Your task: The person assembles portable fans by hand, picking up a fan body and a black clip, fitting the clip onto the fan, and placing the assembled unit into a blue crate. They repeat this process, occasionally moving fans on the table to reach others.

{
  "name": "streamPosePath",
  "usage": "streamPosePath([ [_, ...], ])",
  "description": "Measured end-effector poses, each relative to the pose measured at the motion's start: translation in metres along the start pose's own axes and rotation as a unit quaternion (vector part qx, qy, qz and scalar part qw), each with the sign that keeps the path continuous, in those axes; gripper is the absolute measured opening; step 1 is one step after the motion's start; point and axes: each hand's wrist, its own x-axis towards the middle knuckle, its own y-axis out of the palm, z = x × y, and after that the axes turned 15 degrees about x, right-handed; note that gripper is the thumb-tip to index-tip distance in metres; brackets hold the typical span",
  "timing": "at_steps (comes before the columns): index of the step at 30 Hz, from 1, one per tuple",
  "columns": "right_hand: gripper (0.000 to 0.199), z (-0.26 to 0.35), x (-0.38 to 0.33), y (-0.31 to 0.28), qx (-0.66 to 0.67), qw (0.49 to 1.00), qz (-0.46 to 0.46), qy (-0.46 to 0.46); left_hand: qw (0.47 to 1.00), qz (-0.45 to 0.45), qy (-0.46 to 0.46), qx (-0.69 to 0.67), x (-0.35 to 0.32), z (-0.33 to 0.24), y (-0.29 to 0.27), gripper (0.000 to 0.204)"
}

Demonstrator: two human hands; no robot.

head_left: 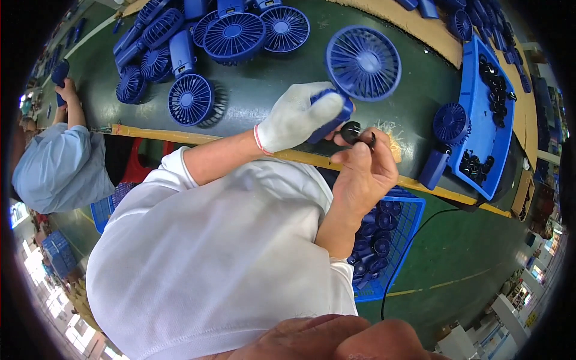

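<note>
In a white glove, my left hand (297,117) is wrapped round the handle of a blue handheld fan (363,63). The fan's round slotted head points away from me over the green table (252,90). My bare right hand (366,171) pinches a small black plastic part (350,132) between thumb and fingers, close beside the lower end of the fan's handle. A thin black tip shows between its fingers. Whether the part touches the handle I cannot tell.
Several blue fans (234,33) lie heaped at the far left. One fan (451,124) leans by a blue tray (504,141) of small black parts on the right. A blue crate (414,225) of dark blue pieces stands below the table edge. A co-worker (60,162) sits at left.
</note>
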Motion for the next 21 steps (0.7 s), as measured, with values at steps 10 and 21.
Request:
streamPosePath([
  [10,0.028,-0.028,0.008,-0.008,-0.07,0.996,-0.053,0.011,0.923,-0.033,0.13,0.361,0.006,0.003,-0.003,0.033],
  [21,0.049,-0.031,0.011,-0.007,0.031,0.99,0.02,0.135,0.941,0.049,0.196,0.272,0.0,0.009,-0.004,0.034],
])
